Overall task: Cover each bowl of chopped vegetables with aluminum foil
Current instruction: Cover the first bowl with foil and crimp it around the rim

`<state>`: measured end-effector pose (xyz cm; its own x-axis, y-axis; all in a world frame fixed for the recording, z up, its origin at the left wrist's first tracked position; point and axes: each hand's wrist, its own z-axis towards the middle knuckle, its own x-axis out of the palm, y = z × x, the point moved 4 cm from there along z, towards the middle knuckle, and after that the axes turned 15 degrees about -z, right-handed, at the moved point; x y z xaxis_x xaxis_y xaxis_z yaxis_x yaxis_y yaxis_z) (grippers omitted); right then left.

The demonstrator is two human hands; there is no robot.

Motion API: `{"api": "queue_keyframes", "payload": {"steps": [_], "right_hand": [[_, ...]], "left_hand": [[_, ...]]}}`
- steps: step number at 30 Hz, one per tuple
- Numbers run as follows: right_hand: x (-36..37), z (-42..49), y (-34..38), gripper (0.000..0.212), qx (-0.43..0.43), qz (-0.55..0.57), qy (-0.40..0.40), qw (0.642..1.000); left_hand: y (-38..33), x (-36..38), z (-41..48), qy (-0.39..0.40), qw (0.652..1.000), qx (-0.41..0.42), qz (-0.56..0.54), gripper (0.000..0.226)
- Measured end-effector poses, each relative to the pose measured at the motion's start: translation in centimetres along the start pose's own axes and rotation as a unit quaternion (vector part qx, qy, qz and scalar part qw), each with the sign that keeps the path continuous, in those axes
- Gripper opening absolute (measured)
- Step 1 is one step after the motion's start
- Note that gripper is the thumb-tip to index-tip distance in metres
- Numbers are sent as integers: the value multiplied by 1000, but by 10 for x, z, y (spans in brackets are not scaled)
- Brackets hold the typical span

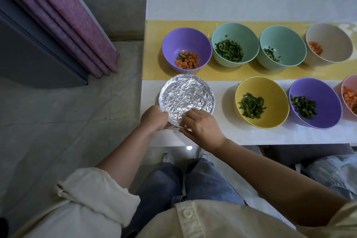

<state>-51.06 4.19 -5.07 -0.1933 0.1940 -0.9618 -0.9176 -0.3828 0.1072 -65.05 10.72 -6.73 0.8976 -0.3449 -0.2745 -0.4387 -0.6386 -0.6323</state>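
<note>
My left hand (154,118) curls round the near rim of the foil (187,96) at the left edge of the table (231,6), mid-frame, while my right hand (202,127) pinches the edge down just beside it. The bowl beneath is hidden. The foil hugs the rest of the rim, so I judge this one nearly sealed. Seven open bowls (283,31) wait above and to the right. Next comes a fresh sheet, none in view, perhaps for the yellow bowl (258,87).

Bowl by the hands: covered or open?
Covered: foil spans its whole top, folded over the rim; left hand and right hand pinch the near edge.
</note>
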Motion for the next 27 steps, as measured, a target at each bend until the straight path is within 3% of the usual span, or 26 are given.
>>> {"api": "queue_keyframes", "payload": {"steps": [3, 8, 15, 27], "right_hand": [[3, 2, 2, 20, 2, 2, -30, 1000], [10, 4, 8, 27, 11, 18, -23, 1000], [8, 6, 8, 30, 5, 27, -23, 999], [12, 10, 12, 32, 35, 51, -15, 998]], "left_hand": [[3, 5, -12, -36, 998, 15, -39, 27], [24, 28, -19, -18, 992, -29, -125, 26], [19, 20, -21, 18, 994, -73, -83, 31], [15, 16, -13, 0, 999, -24, -39, 26]]}}
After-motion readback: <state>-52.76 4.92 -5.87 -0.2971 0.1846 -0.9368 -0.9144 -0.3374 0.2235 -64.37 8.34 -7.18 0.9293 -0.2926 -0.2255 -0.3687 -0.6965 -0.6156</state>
